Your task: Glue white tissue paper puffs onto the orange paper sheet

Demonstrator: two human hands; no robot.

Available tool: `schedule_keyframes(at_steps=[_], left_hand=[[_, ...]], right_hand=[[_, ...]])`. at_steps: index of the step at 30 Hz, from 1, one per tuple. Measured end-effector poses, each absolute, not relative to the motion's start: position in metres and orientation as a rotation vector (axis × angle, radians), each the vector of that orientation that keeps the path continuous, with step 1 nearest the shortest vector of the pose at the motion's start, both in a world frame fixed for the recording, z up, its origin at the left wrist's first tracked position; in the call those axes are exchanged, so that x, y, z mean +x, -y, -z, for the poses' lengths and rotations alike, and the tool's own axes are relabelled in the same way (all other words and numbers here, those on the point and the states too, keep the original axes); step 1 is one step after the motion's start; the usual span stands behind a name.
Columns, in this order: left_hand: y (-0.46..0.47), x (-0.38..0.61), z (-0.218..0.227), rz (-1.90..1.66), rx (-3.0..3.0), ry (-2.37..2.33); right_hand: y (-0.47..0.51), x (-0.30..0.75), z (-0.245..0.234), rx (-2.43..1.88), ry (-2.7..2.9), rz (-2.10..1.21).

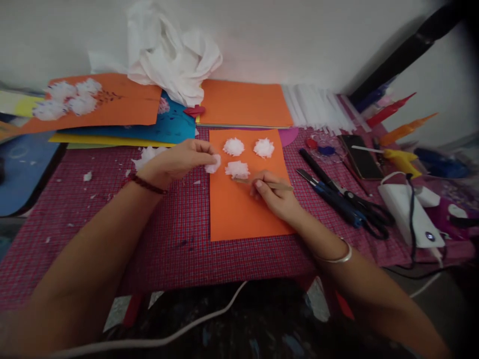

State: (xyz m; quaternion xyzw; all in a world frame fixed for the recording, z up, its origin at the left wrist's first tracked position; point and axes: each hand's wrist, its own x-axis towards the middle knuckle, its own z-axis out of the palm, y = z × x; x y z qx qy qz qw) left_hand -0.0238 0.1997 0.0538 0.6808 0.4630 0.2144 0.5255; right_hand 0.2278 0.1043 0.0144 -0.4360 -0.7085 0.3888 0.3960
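An orange sheet of paper (239, 214) lies on the checked cloth with three fluffy white tissue clusters on it: one at upper left (234, 146), one at upper right (264, 148) and a lower one (237, 169). My left hand (190, 158) pinches a small piece of white tissue paper (213, 164) at the sheet's left edge. In my right hand (275, 195) is a thin, light brown stick (281, 186), closed between fingers and thumb. Its tip is close to the lower cluster; whether it touches, I cannot tell. Beside my left wrist lies more torn tissue (148, 155).
A cutter knife (333, 199) and black scissors (368, 212) lie right of the sheet, near a phone (362, 156) and a white power bank-like box (407, 214). Behind are crumpled white tissue (168, 50), an orange pad (245, 102) and a decorated orange sheet (130, 99).
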Motion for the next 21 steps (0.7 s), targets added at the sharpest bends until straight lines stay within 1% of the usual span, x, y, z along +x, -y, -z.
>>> schedule_keyframes(at_steps=[5,10,13,16,21], left_hand=[[-0.198,-0.04,-0.06,-0.516,1.533,-1.071],[-0.203,-0.039,-0.053,-0.307,1.723,-1.054],[-0.204,-0.033,-0.05,-0.169,1.82,-1.004],[-0.202,-0.026,-0.049,-0.101,1.887,-0.963],[-0.197,-0.007,-0.035,-0.313,1.844,-0.945]], right_hand=[[-0.104,0.23,-0.014,-1.14,1.841,-0.845],[-0.103,0.23,-0.014,-1.179,1.812,-0.768],[-0.104,0.228,-0.012,-1.173,1.683,-0.827],[-0.109,0.226,-0.007,-1.161,1.473,-0.969],[-0.118,0.225,-0.001,-1.188,1.219,-1.102]])
